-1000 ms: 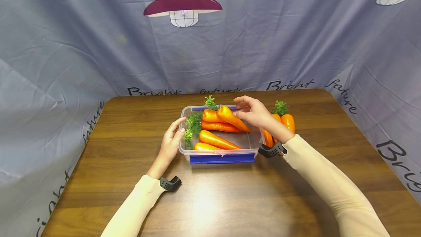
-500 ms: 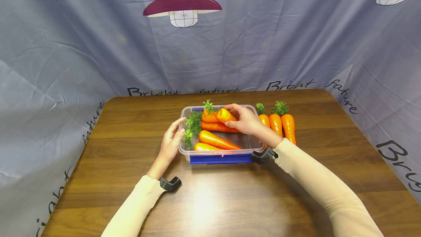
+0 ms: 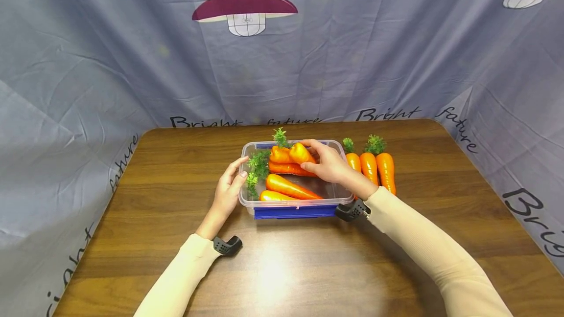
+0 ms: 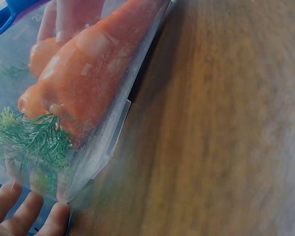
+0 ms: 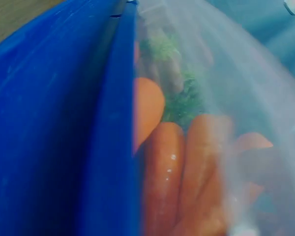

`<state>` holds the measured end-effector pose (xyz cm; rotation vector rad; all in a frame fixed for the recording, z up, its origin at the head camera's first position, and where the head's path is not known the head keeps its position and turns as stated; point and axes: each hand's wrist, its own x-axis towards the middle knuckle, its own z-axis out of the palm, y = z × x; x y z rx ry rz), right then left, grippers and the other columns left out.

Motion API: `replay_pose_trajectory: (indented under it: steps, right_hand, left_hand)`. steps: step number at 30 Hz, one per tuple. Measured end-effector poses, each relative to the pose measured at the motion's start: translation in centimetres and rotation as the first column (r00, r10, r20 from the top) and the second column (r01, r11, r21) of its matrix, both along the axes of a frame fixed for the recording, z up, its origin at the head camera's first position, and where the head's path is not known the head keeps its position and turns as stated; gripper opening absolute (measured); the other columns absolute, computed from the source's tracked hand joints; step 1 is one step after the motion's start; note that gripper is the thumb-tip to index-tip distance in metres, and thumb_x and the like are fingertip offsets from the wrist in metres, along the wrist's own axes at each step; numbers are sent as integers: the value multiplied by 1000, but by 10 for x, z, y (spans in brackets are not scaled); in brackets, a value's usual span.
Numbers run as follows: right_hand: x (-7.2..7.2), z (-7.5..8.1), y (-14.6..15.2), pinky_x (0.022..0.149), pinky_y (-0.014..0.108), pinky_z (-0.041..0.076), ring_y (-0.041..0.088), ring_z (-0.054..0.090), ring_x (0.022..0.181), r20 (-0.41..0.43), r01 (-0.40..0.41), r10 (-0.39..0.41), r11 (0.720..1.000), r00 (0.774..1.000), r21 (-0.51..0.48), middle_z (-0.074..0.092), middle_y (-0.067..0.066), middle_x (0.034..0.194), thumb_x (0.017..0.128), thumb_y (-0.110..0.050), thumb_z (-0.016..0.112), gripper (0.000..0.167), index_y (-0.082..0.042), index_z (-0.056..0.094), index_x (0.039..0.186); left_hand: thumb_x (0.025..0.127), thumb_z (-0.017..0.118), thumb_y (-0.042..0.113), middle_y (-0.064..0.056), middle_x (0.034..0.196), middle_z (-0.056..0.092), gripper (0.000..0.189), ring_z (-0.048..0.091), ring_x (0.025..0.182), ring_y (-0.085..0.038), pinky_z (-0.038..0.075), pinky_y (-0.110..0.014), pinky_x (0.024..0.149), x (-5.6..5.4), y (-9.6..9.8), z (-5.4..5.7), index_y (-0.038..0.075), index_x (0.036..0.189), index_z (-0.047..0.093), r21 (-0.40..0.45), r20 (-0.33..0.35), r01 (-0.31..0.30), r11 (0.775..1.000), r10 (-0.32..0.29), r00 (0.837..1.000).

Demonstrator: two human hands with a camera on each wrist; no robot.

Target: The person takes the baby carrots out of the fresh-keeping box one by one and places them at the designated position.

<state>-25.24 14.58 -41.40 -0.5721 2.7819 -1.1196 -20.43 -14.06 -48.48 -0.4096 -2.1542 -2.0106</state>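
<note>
A clear plastic container point(image 3: 335, 191) with blue clips stands mid-table, several orange carrots in it, green tops toward its left end. My right hand point(image 3: 330, 163) is inside it, thumb and fingers on either side of the uppermost carrot point(image 3: 300, 152), whose tip the hand hides. Under that one lie another carrot point(image 3: 280, 154) and a redder one point(image 3: 291, 169). Nearer me is a separate carrot point(image 3: 293, 187). My left hand point(image 3: 228, 190) touches the container's left end from outside; the left wrist view shows its fingertips point(image 4: 54, 219) against the wall.
Right of the container several more carrots point(image 3: 369, 166) lie side by side on the wooden table point(image 3: 176, 199), leaves point(image 3: 375, 144) toward the back. A blue clip point(image 3: 293, 212) hangs along the container's near side. A grey curtain point(image 3: 308, 77) rises behind the table.
My right hand has moved left and down, its fingers closing about the uppermost carrot. The carrots right of the container have come into fuller view. My left hand stays in place.
</note>
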Motion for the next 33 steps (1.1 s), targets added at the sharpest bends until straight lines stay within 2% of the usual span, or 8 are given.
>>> replay_pose_trajectory:
  steps: [5,9,14,17,21,25,27,33]
  right_hand:
    - [3,3,4,98,49,56,40,67,112,26,30,-26,984,999,-176,64,28,131,93,-7,71,63,-5,44,150]
    - [6,9,13,89,29,57,25,69,104,45,59,-46,929,998,-366,63,32,129,95,-1,66,64,-1,38,152]
    - [11,26,37,70,18,55,2,64,90,122,192,-149,804,981,-563,67,13,117,101,-3,56,63,-4,28,157]
    - [14,38,57,65,19,54,2,63,88,187,276,-203,696,961,-663,62,-4,108,104,-9,52,61,-9,23,158]
    - [18,50,92,63,20,55,4,64,84,271,354,-227,574,935,-738,60,-6,104,104,-16,54,66,-14,17,158]
    - [20,47,128,60,23,56,4,62,75,335,415,-246,576,910,-704,59,-6,101,103,-18,57,71,-16,12,158]
    - [21,41,145,59,24,56,5,59,71,371,449,-258,599,892,-663,59,-7,96,102,-17,59,68,-18,16,155]
    - [25,21,189,60,28,58,5,57,66,451,503,-276,683,849,-529,57,-9,91,100,-10,61,64,-19,20,148]
  left_hand:
    - [101,47,2,-26,154,46,43,47,138,-5,38,-10,108,0,0,-1,-4,144,50,3,2,2,1000,-2,1000]
    - [101,46,1,-29,153,45,44,46,130,10,38,-9,106,0,-1,-1,-8,143,47,9,-2,8,1000,-8,1000]
    - [101,46,0,-29,153,46,43,46,127,12,38,-9,105,-2,0,-1,-9,143,47,7,-7,6,1000,-6,1000]
    - [101,47,0,-28,152,46,43,45,130,9,38,-9,106,-2,0,-1,-8,143,48,7,-12,4,1000,-4,1000]
    - [101,47,1,-29,152,47,42,46,135,0,38,-10,106,-1,0,-1,-8,143,48,1,-17,2,1000,-2,1000]
    - [102,47,2,-27,153,47,43,44,141,-12,38,-10,107,0,-1,0,-6,144,48,-3,-5,5,1000,-5,1000]
    - [102,47,3,-26,153,46,43,43,143,-15,38,-10,107,0,-1,0,-5,144,48,-4,1,6,1000,-6,1000]
    - [102,46,2,-28,153,45,43,50,128,1,41,-10,102,0,0,0,-7,144,47,5,1,6,1000,-6,1000]
